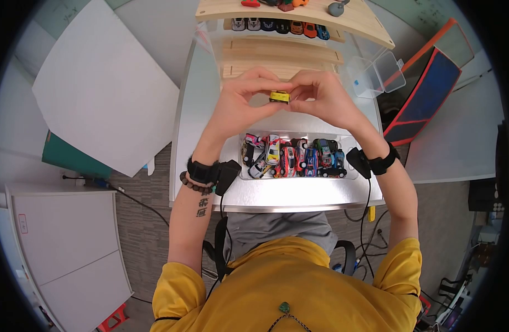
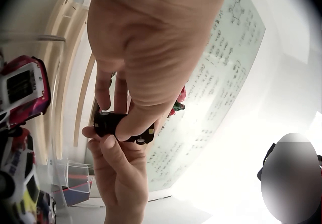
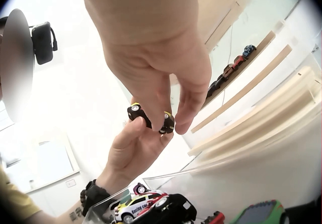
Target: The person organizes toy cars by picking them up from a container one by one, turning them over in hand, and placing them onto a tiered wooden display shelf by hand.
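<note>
A small toy car [image 1: 279, 97] with a yellow body is held up above the table, in front of the wooden shelf. My left hand [image 1: 238, 105] pinches one end between thumb and fingers. From the other side my right hand [image 1: 327, 99] grips it too, the fingertips of both hands close together. The left wrist view shows the car's black underside [image 2: 116, 121] under my left thumb. Yellow edges and wheels of the toy car [image 3: 135, 110] show in the right wrist view. Below the hands, a clear tray [image 1: 244, 176] holds several mixed toy cars [image 1: 287, 160].
A tiered wooden shelf [image 1: 282, 48] stands behind the hands, with a row of toy cars [image 1: 282, 26] on an upper tier and small figures [image 1: 337, 8] on top. To its right is an open clear plastic box [image 1: 370, 80]. The metallic table [image 1: 276, 193] has its front edge at my lap.
</note>
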The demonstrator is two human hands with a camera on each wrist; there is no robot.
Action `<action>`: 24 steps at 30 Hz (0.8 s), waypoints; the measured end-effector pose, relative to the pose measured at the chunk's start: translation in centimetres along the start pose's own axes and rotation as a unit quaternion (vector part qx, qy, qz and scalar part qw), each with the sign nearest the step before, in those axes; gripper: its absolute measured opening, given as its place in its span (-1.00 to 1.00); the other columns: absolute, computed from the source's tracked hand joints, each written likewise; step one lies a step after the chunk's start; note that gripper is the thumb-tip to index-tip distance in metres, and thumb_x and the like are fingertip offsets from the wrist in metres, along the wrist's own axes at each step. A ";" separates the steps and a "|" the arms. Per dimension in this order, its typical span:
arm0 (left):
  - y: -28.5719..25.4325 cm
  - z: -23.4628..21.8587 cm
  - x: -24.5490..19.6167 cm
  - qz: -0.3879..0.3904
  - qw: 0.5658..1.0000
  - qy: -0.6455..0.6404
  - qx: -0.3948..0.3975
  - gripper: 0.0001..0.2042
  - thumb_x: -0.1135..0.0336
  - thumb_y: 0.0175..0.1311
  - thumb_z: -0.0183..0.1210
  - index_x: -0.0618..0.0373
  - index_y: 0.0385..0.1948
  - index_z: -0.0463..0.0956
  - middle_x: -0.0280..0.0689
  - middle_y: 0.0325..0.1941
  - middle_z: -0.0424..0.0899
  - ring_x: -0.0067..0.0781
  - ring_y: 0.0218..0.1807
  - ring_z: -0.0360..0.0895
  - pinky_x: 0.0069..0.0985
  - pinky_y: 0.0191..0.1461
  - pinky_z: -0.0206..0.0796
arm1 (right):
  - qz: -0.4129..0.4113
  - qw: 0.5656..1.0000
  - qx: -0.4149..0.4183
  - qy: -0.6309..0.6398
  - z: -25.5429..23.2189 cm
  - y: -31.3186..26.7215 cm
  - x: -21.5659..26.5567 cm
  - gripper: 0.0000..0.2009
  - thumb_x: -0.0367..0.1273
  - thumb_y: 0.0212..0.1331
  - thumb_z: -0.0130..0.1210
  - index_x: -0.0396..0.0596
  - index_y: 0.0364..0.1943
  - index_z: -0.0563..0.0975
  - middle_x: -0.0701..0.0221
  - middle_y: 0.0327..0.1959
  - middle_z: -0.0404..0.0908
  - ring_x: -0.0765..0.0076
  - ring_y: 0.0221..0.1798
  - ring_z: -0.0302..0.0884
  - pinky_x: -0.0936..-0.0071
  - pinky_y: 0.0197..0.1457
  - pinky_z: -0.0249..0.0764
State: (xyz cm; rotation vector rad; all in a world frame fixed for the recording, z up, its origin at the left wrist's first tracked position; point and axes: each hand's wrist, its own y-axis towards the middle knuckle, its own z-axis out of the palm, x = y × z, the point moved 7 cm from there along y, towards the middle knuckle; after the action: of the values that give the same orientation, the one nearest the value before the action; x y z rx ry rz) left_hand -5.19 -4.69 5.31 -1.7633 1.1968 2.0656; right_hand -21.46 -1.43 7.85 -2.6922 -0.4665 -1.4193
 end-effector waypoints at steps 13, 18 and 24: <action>-0.1 -0.6 0.8 0.022 0.998 0.056 -0.009 -0.69 0.73 0.03 0.36 0.17 -0.18 0.75 -0.28 -0.05 0.63 -0.41 0.11 0.59 -0.39 0.30 0.42 | 0.091 0.971 0.044 0.217 0.8 -0.3 -0.4 -0.59 -0.31 0.21 0.43 -0.25 0.05 0.58 0.34 -0.07 0.70 0.51 0.00 0.69 0.50 0.13 0.58; 0.2 -0.7 0.8 0.019 0.998 -0.015 -0.052 -0.61 0.72 0.06 0.37 0.26 -0.01 0.67 -0.26 0.05 0.59 -0.35 0.20 0.55 -0.37 0.37 0.39 | 0.058 0.968 0.039 0.240 0.2 -0.6 -0.5 -0.66 -0.38 0.24 0.35 -0.25 0.04 0.59 0.38 -0.09 0.70 0.56 -0.05 0.68 0.57 0.09 0.57; 0.1 -0.2 0.9 -0.021 0.997 -0.073 -0.004 -0.62 0.69 0.16 0.39 0.34 0.05 0.60 -0.22 0.13 0.57 -0.36 0.22 0.55 -0.38 0.35 0.43 | 0.063 0.958 0.038 0.276 -0.4 -0.7 -1.5 -0.71 -0.55 0.22 0.25 -0.23 0.05 0.60 0.44 -0.07 0.71 0.62 -0.05 0.63 0.58 0.09 0.56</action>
State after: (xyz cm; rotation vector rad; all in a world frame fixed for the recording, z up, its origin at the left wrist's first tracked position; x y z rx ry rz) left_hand -5.41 -5.23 4.56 -1.5962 1.1024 2.1364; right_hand -22.73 -1.20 6.82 -2.0846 -0.2858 -1.9560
